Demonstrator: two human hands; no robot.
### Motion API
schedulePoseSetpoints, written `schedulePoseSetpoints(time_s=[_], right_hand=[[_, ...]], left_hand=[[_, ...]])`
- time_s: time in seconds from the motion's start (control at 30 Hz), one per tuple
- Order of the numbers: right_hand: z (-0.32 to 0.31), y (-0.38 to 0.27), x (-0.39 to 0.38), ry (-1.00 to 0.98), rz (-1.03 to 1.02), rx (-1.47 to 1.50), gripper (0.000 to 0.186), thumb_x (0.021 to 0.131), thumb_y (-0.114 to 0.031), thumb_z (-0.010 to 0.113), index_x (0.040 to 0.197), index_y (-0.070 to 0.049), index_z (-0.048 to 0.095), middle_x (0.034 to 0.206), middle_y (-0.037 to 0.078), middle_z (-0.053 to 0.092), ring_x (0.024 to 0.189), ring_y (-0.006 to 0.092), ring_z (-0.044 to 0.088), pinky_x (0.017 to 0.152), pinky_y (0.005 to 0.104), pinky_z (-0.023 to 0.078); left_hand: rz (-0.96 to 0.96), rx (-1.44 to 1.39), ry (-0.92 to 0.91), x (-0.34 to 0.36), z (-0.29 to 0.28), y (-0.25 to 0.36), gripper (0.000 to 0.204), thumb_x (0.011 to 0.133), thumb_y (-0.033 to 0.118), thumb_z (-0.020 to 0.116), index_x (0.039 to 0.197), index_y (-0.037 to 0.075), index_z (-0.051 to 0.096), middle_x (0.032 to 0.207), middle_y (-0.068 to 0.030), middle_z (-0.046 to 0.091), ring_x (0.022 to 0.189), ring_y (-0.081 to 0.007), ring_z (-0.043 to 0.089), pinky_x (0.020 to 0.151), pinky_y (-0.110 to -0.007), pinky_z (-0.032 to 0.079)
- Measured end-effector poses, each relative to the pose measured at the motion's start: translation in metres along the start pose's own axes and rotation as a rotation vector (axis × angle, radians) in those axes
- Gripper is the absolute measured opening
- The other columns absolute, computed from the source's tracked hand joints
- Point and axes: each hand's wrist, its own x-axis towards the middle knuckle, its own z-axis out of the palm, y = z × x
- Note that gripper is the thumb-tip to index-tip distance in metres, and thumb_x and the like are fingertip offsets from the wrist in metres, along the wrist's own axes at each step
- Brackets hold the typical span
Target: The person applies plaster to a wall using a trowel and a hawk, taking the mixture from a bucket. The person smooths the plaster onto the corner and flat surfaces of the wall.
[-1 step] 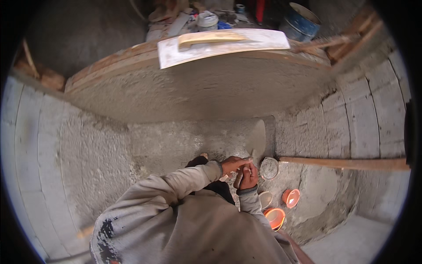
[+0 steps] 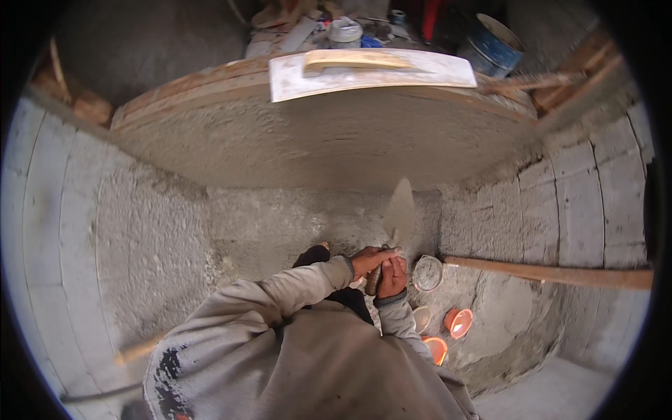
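Mortar wall (image 2: 322,143), 1 float (image 2: 371,77) atop; 2 orange tubs (image 2: 458,323), contents unclr; 2 hands (image 2: 394,278) clasped rnd 1 trowel (image 2: 400,213).

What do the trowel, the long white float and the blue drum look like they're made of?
Trowel: the blade is probably metal, being thin, flat and dull grey; its brown handle may be wood.
Float: a smeared whitish board, perhaps plastic or painted wood; its yellowish handle looks wooden.
Drum: likely painted metal, judging by its scuffed, banded blue side.
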Motion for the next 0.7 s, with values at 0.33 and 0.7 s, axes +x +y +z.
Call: schedulePoseSetpoints(time_s=[0.33, 0.7], right_hand=[[0.109, -0.227, 0.288, -0.027, 0.254, 0.278, 0.062, 0.085, -0.037, 0.062, 0.133, -0.003, 0.040, 0.083, 0.010, 0.062, 0.053, 0.0122, 0.056, 0.039, 0.0261, 0.046], [0.160, -0.151, 0.363, 0.306, 0.078, 0.245, 0.044, 0.078, -0.023, 0.068, 0.111, -0.001, 0.048, 0.080, 0.013, 0.060, 0.060, 0.0173, 0.058, 0.050, 0.0300, 0.049]], left_hand=[[0.466, -0.593, 0.941, -0.111, -0.205, -0.099, 0.024, 0.080, 0.021, 0.070, 0.079, 0.002, 0.055, 0.059, -0.0073, 0.055, 0.046, -0.0165, 0.054, 0.043, -0.029, 0.048], [0.278, -0.886, 1.260, -0.244, -0.348, -0.237, 0.016, 0.077, 0.012, 0.063, 0.068, 0.003, 0.052, 0.052, -0.0066, 0.048, 0.040, -0.0177, 0.048, 0.036, -0.031, 0.043]])
